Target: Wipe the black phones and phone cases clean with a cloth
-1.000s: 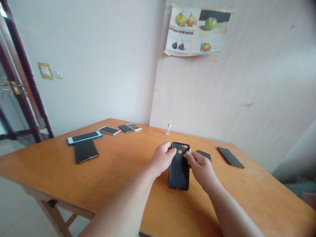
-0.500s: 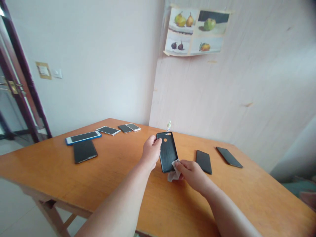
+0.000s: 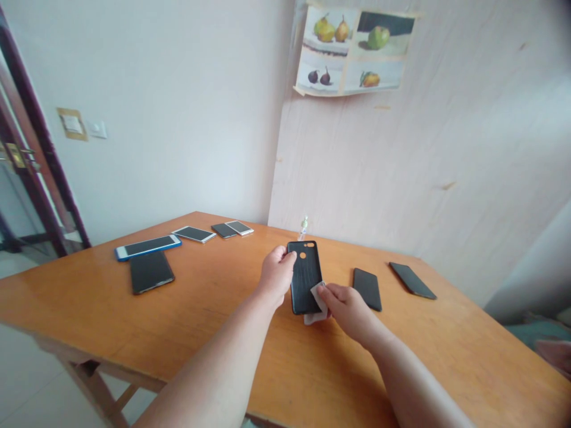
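Note:
A black phone case (image 3: 305, 278) is held up over the table, its hollow inner side facing me, with a camera cutout and a round hole near the top. My left hand (image 3: 277, 273) grips its left edge, thumb on the inside. At the lower right edge, my right hand (image 3: 347, 306) pinches a white wipe (image 3: 317, 310) that wraps around the case's rim, partly in front and partly behind. The fingers behind the case are hidden. Just beyond the case stands a small clear bottle (image 3: 303, 228) with a greenish top.
On the wooden table (image 3: 214, 333), two dark phones (image 3: 367, 289) (image 3: 413, 280) lie to the right. At the left are a black phone (image 3: 151, 272), a blue-cased white phone (image 3: 148, 246), a white phone (image 3: 194, 233) and an overlapping pair (image 3: 239, 227). A wall stands behind.
The phone case has shifted slightly right and stands a little more upright. My right hand with the wipe has moved slightly up along its right edge. The left hand keeps its grip.

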`<control>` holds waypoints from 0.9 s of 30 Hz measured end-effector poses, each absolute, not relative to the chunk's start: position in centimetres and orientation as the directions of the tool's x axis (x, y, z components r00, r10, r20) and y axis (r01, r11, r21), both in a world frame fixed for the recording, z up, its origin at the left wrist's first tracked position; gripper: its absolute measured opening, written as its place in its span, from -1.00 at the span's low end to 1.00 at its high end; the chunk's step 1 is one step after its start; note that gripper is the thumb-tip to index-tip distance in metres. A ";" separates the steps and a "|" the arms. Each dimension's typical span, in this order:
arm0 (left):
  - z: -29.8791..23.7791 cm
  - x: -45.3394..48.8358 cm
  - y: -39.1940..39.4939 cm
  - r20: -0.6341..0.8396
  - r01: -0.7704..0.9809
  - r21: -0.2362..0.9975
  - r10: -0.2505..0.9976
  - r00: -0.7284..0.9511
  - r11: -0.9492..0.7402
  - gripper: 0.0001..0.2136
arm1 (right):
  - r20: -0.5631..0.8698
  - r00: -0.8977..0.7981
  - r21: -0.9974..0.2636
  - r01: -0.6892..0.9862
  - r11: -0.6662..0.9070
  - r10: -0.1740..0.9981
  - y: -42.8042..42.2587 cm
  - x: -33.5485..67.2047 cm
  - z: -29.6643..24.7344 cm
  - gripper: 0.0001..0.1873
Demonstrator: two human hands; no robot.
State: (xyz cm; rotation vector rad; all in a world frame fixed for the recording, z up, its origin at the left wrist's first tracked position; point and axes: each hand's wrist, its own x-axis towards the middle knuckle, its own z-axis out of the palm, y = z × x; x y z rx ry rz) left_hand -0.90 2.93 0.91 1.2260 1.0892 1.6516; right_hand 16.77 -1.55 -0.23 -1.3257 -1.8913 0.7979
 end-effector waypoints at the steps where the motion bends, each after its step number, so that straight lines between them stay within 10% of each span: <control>1: 0.9 -1.2 3.1 0.287 -0.098 0.943 0.928 -0.238 -0.317 -0.84 | 0.165 -0.287 -0.785 0.541 0.301 0.944 -1.6 16.6 -0.4 -0.48; 13: 0.1 1.5 1.0 0.207 -0.074 0.978 0.959 0.196 -0.196 -0.88 | 0.386 0.072 -0.796 0.530 0.293 0.920 -0.9 18.6 1.3 -0.46; 22: 0.0 -1.9 4.2 0.240 -0.109 0.956 0.939 -0.245 -0.273 -0.84 | 0.172 -0.266 -0.806 0.516 0.290 0.949 -1.3 17.2 -0.2 -0.43; 27: 0.0 -2.0 4.3 0.223 -0.116 0.959 0.940 -0.259 -0.260 -0.85 | 0.313 0.072 -0.862 0.439 0.251 0.947 -0.7 18.1 0.6 -0.46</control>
